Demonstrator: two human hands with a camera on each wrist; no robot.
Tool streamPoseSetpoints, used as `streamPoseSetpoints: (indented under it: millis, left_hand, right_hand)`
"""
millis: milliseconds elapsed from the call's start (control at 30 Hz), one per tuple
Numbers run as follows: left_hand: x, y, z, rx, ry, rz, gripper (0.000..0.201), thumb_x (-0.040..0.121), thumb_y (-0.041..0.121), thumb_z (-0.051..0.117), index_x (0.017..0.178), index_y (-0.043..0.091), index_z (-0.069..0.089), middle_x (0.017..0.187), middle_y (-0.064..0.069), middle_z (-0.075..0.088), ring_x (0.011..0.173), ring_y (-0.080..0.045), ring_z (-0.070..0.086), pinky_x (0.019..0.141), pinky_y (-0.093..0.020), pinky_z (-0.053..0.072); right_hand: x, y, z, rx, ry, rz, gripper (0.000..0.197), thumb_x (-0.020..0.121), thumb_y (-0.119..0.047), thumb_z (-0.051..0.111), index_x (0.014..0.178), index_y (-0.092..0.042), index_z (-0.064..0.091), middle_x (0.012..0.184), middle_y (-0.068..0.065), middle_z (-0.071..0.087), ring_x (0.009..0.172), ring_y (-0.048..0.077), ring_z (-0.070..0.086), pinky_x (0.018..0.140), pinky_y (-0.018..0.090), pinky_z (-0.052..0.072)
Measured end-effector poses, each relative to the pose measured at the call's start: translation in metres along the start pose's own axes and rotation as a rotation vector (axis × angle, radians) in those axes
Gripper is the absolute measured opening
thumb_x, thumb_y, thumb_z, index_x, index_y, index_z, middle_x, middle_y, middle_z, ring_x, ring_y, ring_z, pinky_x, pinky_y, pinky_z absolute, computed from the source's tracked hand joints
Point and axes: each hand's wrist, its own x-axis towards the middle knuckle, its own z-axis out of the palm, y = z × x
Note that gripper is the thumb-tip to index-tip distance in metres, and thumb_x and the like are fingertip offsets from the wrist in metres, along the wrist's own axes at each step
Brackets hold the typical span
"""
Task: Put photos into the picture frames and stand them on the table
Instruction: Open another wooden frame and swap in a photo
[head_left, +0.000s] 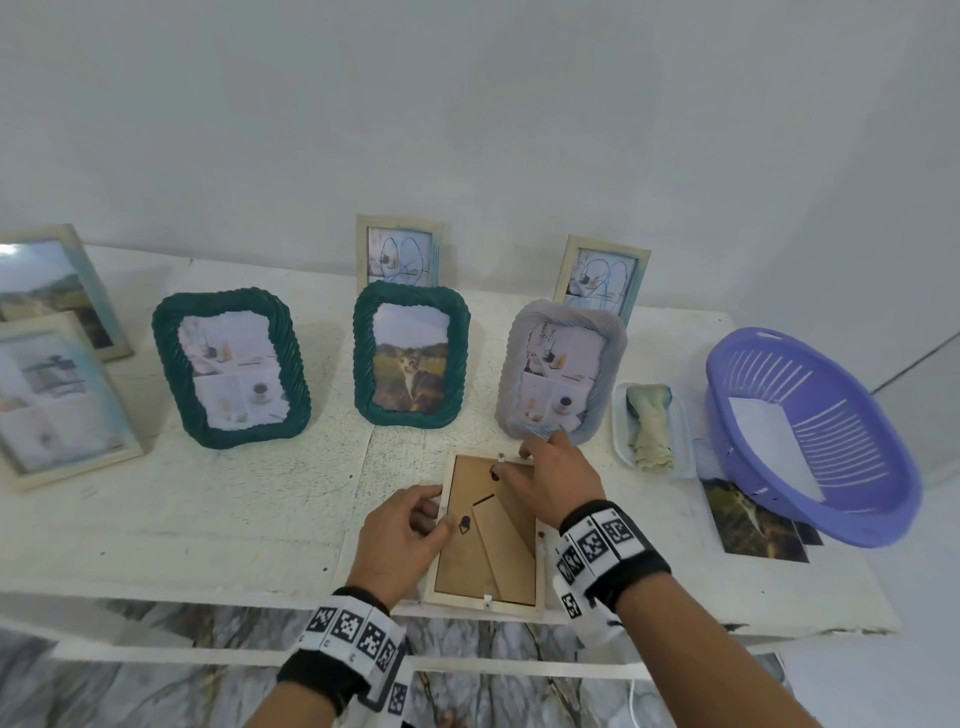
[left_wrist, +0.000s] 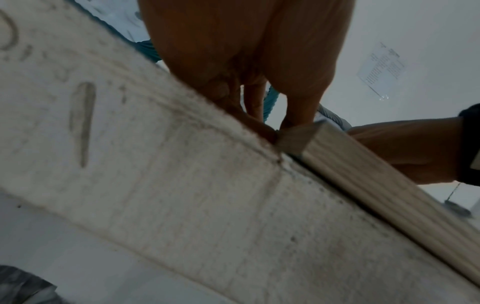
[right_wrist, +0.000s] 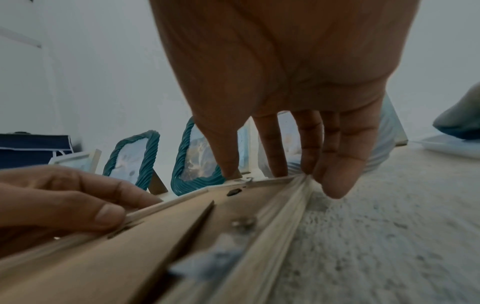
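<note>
A light wooden picture frame (head_left: 540, 582) lies face down near the table's front edge, its brown backing board (head_left: 467, 566) and folded stand facing up. My left hand (head_left: 410, 530) pinches the frame's left rail, thumb on the backing and fingers curled at the edge; the right wrist view shows this hand (right_wrist: 78, 201) on the frame (right_wrist: 182, 236). My right hand (head_left: 550, 467) reaches over the far end, its straight fingertips (right_wrist: 281, 170) touching the top rail by a small metal tab. The left wrist view shows the frame's corner (left_wrist: 363, 168) on the table. The photo side is hidden.
Standing frames line the table: two green rope ones (head_left: 231, 369) (head_left: 411, 356), a grey one (head_left: 563, 371) just beyond my right hand, and wooden ones behind (head_left: 400, 254) and at left (head_left: 52, 400). A cloth tray (head_left: 652, 428), purple basket (head_left: 810, 436) and loose photo (head_left: 753, 519) are right.
</note>
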Motion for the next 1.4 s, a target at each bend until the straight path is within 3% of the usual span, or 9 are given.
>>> streamPoseSetpoints:
  millis: [300, 600, 733, 800, 900, 967, 1033, 1200, 1400]
  left_hand:
    - [0.0, -0.003, -0.001, 0.007, -0.008, 0.027, 0.032, 0.082, 0.019, 0.076, 0.112, 0.024, 0.067, 0.088, 0.008, 0.065, 0.079, -0.004, 0.062, 0.07, -0.008, 0.047]
    - [0.0, -0.001, -0.002, 0.011, -0.022, 0.02, 0.031, 0.083, 0.017, 0.076, 0.112, 0.021, 0.067, 0.088, 0.007, 0.065, 0.078, -0.003, 0.061, 0.071, -0.01, 0.048]
    - [0.0, 0.001, -0.002, -0.001, -0.012, 0.005, 0.031, 0.081, 0.016, 0.077, 0.11, 0.022, 0.067, 0.087, 0.007, 0.065, 0.077, -0.002, 0.061, 0.07, -0.008, 0.047]
    - [0.0, 0.001, -0.001, -0.002, -0.01, -0.003, 0.032, 0.081, 0.017, 0.077, 0.11, 0.025, 0.067, 0.086, 0.007, 0.065, 0.077, -0.002, 0.061, 0.069, -0.008, 0.047]
    - [0.001, 0.001, -0.001, -0.003, -0.011, -0.01, 0.033, 0.081, 0.017, 0.078, 0.111, 0.025, 0.067, 0.085, 0.007, 0.065, 0.075, -0.001, 0.061, 0.069, -0.008, 0.047]
    - [0.001, 0.002, -0.002, -0.01, -0.015, -0.02, 0.033, 0.081, 0.016, 0.078, 0.111, 0.026, 0.066, 0.085, 0.007, 0.065, 0.072, -0.003, 0.062, 0.069, -0.009, 0.048]
    - [0.001, 0.002, -0.002, -0.017, -0.019, -0.027, 0.033, 0.081, 0.017, 0.077, 0.111, 0.026, 0.066, 0.085, 0.006, 0.065, 0.072, -0.005, 0.063, 0.07, -0.012, 0.049]
    - [0.0, 0.003, -0.003, -0.021, -0.023, -0.027, 0.034, 0.081, 0.016, 0.077, 0.112, 0.025, 0.067, 0.086, 0.005, 0.065, 0.075, -0.011, 0.064, 0.073, -0.018, 0.051]
    - [-0.001, 0.003, -0.004, -0.022, -0.022, -0.017, 0.032, 0.081, 0.017, 0.077, 0.111, 0.025, 0.067, 0.086, 0.005, 0.066, 0.074, -0.01, 0.064, 0.074, -0.022, 0.054]
  right_hand:
    - [0.012, -0.008, -0.002, -0.116, -0.008, -0.04, 0.035, 0.092, -0.037, 0.053, 0.105, -0.005, 0.06, 0.113, 0.013, 0.049, 0.091, 0.028, 0.058, 0.072, 0.028, 0.042]
    - [0.023, 0.0, -0.009, -0.059, -0.035, -0.062, 0.031, 0.095, -0.032, 0.057, 0.099, -0.003, 0.068, 0.107, 0.015, 0.058, 0.092, 0.03, 0.06, 0.078, 0.031, 0.046]
    - [0.005, 0.004, -0.005, 0.008, 0.036, -0.081, 0.033, 0.096, -0.03, 0.053, 0.12, -0.01, 0.061, 0.118, 0.014, 0.053, 0.101, 0.03, 0.057, 0.082, 0.032, 0.046]
    - [-0.016, 0.006, 0.0, 0.038, 0.137, -0.121, 0.034, 0.094, -0.028, 0.053, 0.125, -0.014, 0.057, 0.112, 0.012, 0.053, 0.1, 0.03, 0.055, 0.081, 0.036, 0.049]
    - [-0.059, 0.006, 0.007, 0.076, 0.23, -0.203, 0.02, 0.091, -0.029, 0.056, 0.105, -0.016, 0.061, 0.097, 0.003, 0.05, 0.085, 0.02, 0.051, 0.069, 0.029, 0.049]
    - [-0.091, 0.004, 0.015, 0.072, 0.212, -0.263, 0.013, 0.088, -0.032, 0.06, 0.09, -0.019, 0.06, 0.089, -0.006, 0.045, 0.076, 0.011, 0.046, 0.059, 0.012, 0.038]
    - [-0.116, 0.003, 0.027, 0.075, 0.195, -0.296, 0.018, 0.084, -0.037, 0.065, 0.078, -0.022, 0.057, 0.082, -0.01, 0.042, 0.068, 0.008, 0.043, 0.054, 0.006, 0.027]
    - [-0.14, -0.001, 0.055, -0.029, 0.215, -0.289, 0.031, 0.081, -0.052, 0.054, 0.081, -0.022, 0.063, 0.083, -0.003, 0.051, 0.07, 0.016, 0.047, 0.055, 0.027, 0.045]
    - [-0.137, -0.018, 0.063, -0.047, 0.278, -0.202, 0.025, 0.079, -0.041, 0.047, 0.078, -0.02, 0.06, 0.082, -0.002, 0.051, 0.069, 0.018, 0.048, 0.057, 0.03, 0.045]
